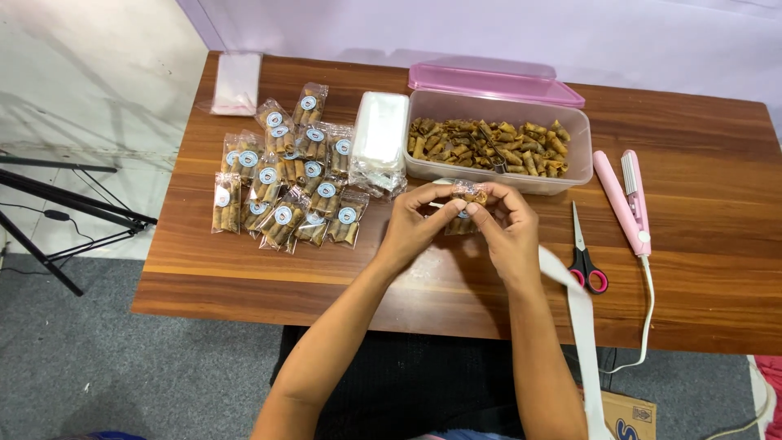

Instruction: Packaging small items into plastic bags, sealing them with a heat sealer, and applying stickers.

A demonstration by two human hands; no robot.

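I had my left hand and my right hand up together just in front of the tub — both pinching one small clear bag of brown rolls between fingertips and thumbs, the bag held above the table. The tub sat open, full of loose rolls, its pink lid tucked behind it. To the left of the tub stood a stack of empty bags, and further left lay the filled packs, each with a round sticker. Right of the tub — scissors with red-and-black handles, and beyond them a pink sealer with its white cord running off the table's near edge.
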